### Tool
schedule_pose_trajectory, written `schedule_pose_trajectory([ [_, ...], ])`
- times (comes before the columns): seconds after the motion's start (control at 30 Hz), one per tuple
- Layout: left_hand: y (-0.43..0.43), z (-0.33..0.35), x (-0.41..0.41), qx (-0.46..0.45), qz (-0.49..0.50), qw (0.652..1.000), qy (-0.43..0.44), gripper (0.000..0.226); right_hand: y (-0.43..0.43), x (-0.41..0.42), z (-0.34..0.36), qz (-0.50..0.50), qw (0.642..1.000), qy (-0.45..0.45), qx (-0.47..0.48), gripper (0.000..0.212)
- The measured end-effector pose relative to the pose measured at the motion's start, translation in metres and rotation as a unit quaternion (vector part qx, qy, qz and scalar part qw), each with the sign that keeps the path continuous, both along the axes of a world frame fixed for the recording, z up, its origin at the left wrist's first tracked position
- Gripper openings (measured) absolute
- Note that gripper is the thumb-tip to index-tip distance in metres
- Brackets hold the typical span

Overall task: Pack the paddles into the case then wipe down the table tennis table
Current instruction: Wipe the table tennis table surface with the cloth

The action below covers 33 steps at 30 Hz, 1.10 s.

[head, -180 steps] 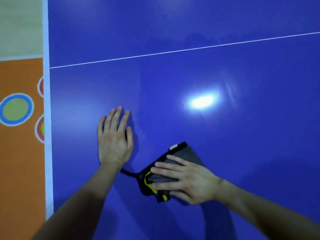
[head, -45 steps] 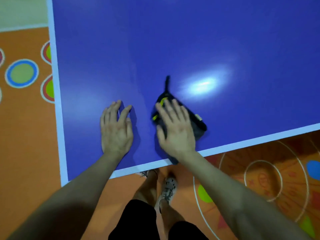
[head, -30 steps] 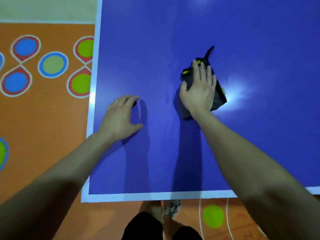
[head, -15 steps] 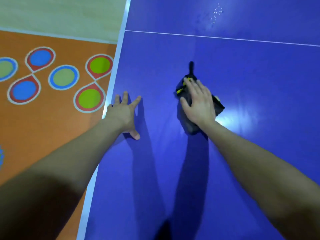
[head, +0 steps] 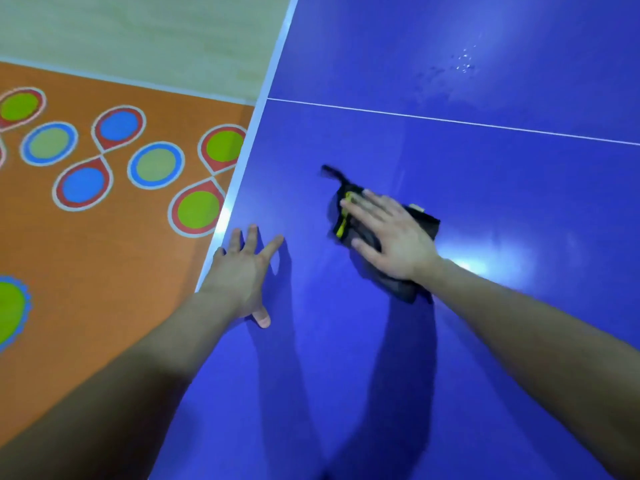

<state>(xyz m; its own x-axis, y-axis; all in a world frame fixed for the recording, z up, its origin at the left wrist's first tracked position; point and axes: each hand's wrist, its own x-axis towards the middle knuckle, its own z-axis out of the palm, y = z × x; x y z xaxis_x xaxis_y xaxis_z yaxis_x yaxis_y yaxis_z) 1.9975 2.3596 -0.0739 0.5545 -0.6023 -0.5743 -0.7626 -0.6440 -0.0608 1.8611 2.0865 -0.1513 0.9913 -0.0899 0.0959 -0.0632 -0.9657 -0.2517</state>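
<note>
Orange floor [head: 86,271]: lying across the left of the view, carrying painted shapes;
Pale floor [head: 138,36]: stretching across the top left, looking like light wood;
Dividing line [head: 121,83]: running pale grey between the two floor colours;
Ringed circles [head: 156,165]: two blue-rimmed ones with dull green centres sitting among the teardrops;
Blue teardrops [head: 83,184]: two red-rimmed ones meeting tip to tip;
Green teardrops [head: 197,209]: two red-rimmed ones meeting tip to tip, further right;
Large green disc [head: 8,313]: showing a blue scalloped border, being cut off by the left edge
</note>
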Motion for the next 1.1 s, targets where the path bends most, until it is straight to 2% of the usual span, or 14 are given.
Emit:
schedule_pose_trajectory([
  [0.1,-0.005,0.003,-0.002,0.01,0.008,1.0,-0.003,0.17,-0.003,0.045,-0.004,-0.334,0.942,-0.031,0.004,0.074],
  [0.17,-0.011,0.004,-0.003,0.022,0.009,1.0,-0.001,0.17,0.031,0.049,-0.002,-0.363,0.931,-0.047,-0.012,0.076],
  [0.3,-0.012,0.001,0.0,0.037,0.016,0.999,0.004,0.174,0.091,-0.015,0.004,0.034,0.999,-0.021,0.023,0.076],
  [0.37,-0.008,0.0,0.001,0.037,0.017,0.999,0.014,0.173,0.07,-0.035,0.004,0.261,0.964,-0.005,0.049,0.072],
  [0.43,-0.005,0.001,0.0,0.031,0.029,0.999,0.022,0.173,0.022,-0.02,0.0,0.308,0.95,0.01,0.057,0.068],
  [0.53,-0.009,0.004,-0.002,0.03,0.032,0.999,0.021,0.172,-0.049,0.031,-0.002,0.0,0.999,-0.038,0.034,0.07],
  [0.63,-0.01,0.002,-0.003,0.033,0.03,0.999,0.01,0.171,-0.059,0.072,-0.004,-0.359,0.932,-0.052,0.023,0.076],
  [0.7,-0.009,0.003,-0.003,0.037,0.029,0.999,0.011,0.171,-0.022,0.081,-0.003,-0.391,0.919,-0.057,0.011,0.078],
  [0.8,-0.011,0.007,-0.003,0.043,0.033,0.998,0.019,0.17,0.044,0.048,0.002,-0.052,0.997,-0.054,0.011,0.078],
  [0.87,-0.013,0.013,0.0,0.036,0.04,0.998,0.03,0.163,0.05,0.016,0.004,0.23,0.973,-0.01,0.016,0.075],
  [0.93,-0.016,0.022,0.009,0.007,0.058,0.998,0.033,0.142,0.01,0.019,0.006,0.325,0.946,0.005,0.021,0.074],
  [0.97,-0.019,0.026,0.015,-0.014,0.062,0.998,0.025,0.13,-0.014,0.031,0.004,0.274,0.961,0.004,0.018,0.074],
  [1.03,-0.028,0.029,0.028,-0.06,0.079,0.995,-0.009,0.125,-0.063,0.064,-0.001,0.028,0.998,-0.049,0.024,0.072],
  [1.1,-0.04,0.022,0.037,-0.057,0.079,0.994,-0.044,0.148,-0.088,0.095,0.0,-0.279,0.958,-0.057,0.018,0.074],
])
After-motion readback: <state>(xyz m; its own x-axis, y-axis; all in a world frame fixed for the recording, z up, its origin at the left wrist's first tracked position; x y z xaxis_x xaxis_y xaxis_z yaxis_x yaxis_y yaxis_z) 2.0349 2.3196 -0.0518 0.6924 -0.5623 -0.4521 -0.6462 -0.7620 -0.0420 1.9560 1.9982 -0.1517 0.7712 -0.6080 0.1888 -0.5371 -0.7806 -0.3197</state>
